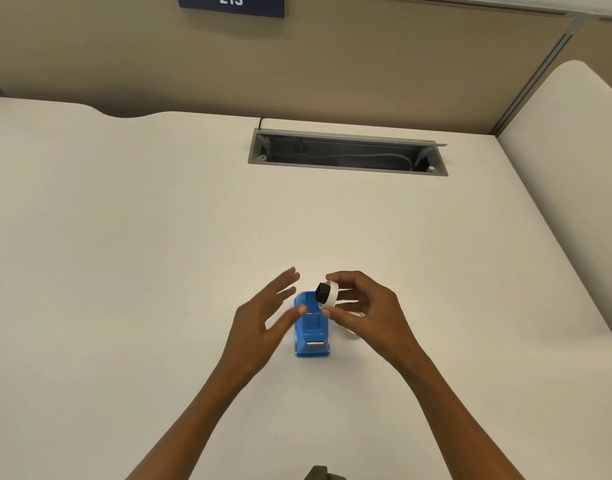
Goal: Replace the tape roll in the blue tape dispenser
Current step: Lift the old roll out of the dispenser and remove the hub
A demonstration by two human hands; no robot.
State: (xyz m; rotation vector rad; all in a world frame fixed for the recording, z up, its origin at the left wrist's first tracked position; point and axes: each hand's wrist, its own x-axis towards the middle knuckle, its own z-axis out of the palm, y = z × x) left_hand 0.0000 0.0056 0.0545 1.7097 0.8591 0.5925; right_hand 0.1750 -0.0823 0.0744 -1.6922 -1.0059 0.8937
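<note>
A broad, smooth, off-white worktop [159, 254] with a matte finish filled most of the view, its far edge scalloped at the far left corner and backed by a beige partition [366, 74]. Set into the worktop toward its far edge was a long rectangular cable tray [346, 152] of grey metal, its lid tipped open and a pale cable lying inside. A dark blue sign [231, 4] with the white number 213 hung on the partition.

Nearer the front edge, roughly midway across, stood the blue tape dispenser [311, 336], a glossy plastic wedge with an open, empty cradle and a small metal cutter strip at its near end. The left hand [263, 317] hovered just beside its left side, fingers spread wide and holding nothing; whether the thumb tip touched the dispenser could not be told.

The right hand [363, 306] pinched a white tape roll [332, 293] between thumb and fingertips, tilted just above the far end of the dispenser, with a black hub [321, 292] seated in the ring's centre. Under that hand, a second pale ring [352, 332] lay flat on the worktop just right of the dispenser, mostly hidden.
</note>
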